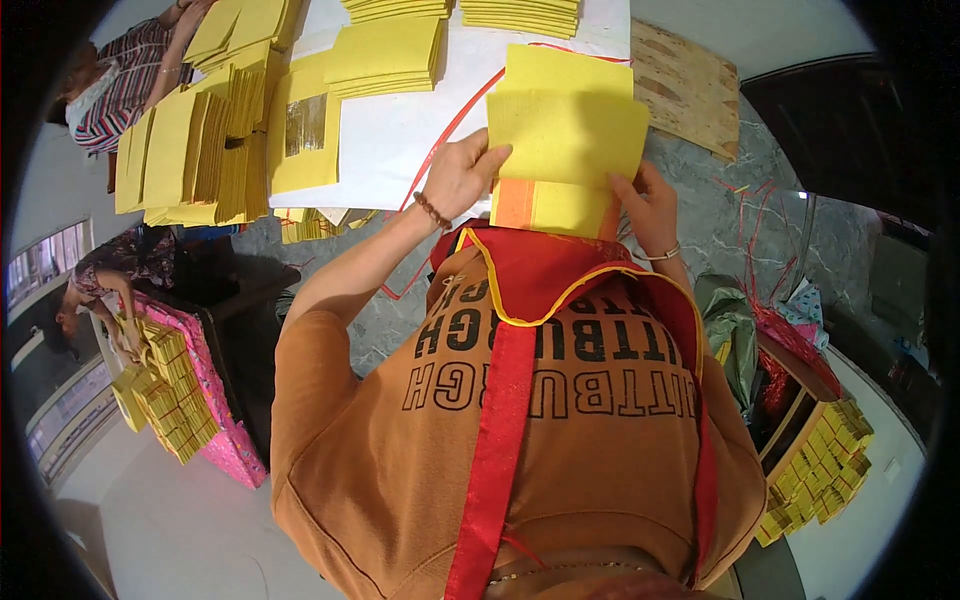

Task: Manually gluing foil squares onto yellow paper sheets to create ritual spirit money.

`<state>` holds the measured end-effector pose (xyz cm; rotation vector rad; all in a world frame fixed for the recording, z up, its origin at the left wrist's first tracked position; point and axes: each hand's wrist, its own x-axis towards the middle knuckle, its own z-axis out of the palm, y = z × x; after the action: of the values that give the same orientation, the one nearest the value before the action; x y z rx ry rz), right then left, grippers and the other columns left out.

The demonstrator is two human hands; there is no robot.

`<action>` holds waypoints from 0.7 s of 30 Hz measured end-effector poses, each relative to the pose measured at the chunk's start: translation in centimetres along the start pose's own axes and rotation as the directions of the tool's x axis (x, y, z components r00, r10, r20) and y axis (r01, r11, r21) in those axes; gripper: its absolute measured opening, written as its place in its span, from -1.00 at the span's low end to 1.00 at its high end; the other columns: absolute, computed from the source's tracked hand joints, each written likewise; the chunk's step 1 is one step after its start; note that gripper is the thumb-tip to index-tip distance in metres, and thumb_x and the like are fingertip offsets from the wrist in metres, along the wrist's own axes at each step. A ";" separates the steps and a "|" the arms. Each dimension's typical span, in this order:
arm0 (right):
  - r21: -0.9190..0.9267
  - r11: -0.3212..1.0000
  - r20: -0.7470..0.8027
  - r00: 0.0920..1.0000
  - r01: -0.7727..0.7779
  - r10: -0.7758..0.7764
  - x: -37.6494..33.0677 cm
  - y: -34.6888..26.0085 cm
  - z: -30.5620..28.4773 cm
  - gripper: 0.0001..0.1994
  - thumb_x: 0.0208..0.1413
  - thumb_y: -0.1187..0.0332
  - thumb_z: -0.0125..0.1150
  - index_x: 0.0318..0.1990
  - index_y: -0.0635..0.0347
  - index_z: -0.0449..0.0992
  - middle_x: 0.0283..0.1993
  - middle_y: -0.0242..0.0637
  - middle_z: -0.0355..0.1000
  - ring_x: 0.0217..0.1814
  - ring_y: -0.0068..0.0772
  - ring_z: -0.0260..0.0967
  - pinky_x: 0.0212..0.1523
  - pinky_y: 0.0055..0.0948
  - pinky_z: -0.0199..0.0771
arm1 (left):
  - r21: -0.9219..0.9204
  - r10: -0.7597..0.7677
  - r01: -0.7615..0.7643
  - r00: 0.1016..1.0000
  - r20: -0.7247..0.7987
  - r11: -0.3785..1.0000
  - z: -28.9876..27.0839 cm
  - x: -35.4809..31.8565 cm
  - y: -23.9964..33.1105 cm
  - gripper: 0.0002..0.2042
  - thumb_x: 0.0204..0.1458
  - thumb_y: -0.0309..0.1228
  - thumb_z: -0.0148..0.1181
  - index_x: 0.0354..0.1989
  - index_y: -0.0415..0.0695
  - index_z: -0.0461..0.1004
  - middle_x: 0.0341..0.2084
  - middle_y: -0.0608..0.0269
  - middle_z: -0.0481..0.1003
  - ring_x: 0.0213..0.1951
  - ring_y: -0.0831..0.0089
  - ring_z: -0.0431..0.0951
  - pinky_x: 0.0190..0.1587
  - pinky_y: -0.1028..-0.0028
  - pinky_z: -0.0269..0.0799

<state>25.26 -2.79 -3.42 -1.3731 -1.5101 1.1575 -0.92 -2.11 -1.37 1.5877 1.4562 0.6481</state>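
Observation:
Yellow paper sheets (568,130) lie in layers in front of my chest, at the near right edge of the white table. My left hand (463,172) grips their left edge, thumb on top and fingers curled below. At the lower right edge, my right hand (648,207) pinches the sheets with its thumb on top. Nearer to me, below the upper sheet, shows a yellow paper piece with orange bands (516,203). A red apron (560,270) with yellow trim hangs just below it. How many layers I hold cannot be made out.
Stacks of yellow paper (385,58) cover the left and far parts of the white table (375,150). A red strap (455,122) crosses it. Two other people are at left, one by a pink-covered table (225,415). Bundled yellow paper (822,465) stands at lower right.

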 end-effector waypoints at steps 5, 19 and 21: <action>0.137 0.988 -0.142 0.986 -0.069 0.088 0.7 -0.9 0.7 -0.60 -0.04 0.37 0.22 0.01 0.20 0.36 -0.41 -0.32 0.45 -0.41 -0.65 0.38 -0.41 -0.62 0.36 | -0.172 -0.100 0.090 0.994 -0.048 0.981 0.8 2.0 -1.6 -0.77 0.04 -0.29 0.04 -0.43 -0.26 0.41 -0.72 0.28 0.37 -0.65 0.57 0.31 -0.56 0.48 0.22; -0.029 0.993 -0.254 0.962 -0.113 0.102 1.7 1.3 1.9 -0.82 -0.09 0.35 0.28 -0.37 0.24 0.47 -0.63 -0.52 0.24 -0.58 -0.73 0.08 -0.58 -0.65 0.10 | -0.386 -0.220 0.187 0.974 -0.045 0.903 1.1 2.8 -1.3 -0.65 -0.03 -0.46 0.15 -0.10 -0.20 0.17 -0.72 0.42 0.30 -0.67 0.66 0.27 -0.62 0.59 0.15; -0.009 0.995 -0.263 0.961 -0.095 0.090 1.6 1.3 2.1 -0.83 -0.09 0.36 0.27 -0.37 0.24 0.47 -0.63 -0.53 0.23 -0.59 -0.73 0.07 -0.58 -0.64 0.09 | -0.360 -0.235 0.205 0.971 -0.042 0.910 1.0 2.7 -0.9 -0.60 -0.03 -0.45 0.15 -0.05 -0.19 0.14 -0.73 0.42 0.30 -0.67 0.65 0.26 -0.61 0.59 0.15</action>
<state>23.47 -1.40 -5.28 -1.5589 -1.2847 0.9728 -0.07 0.20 -3.13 1.1111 1.4583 0.8004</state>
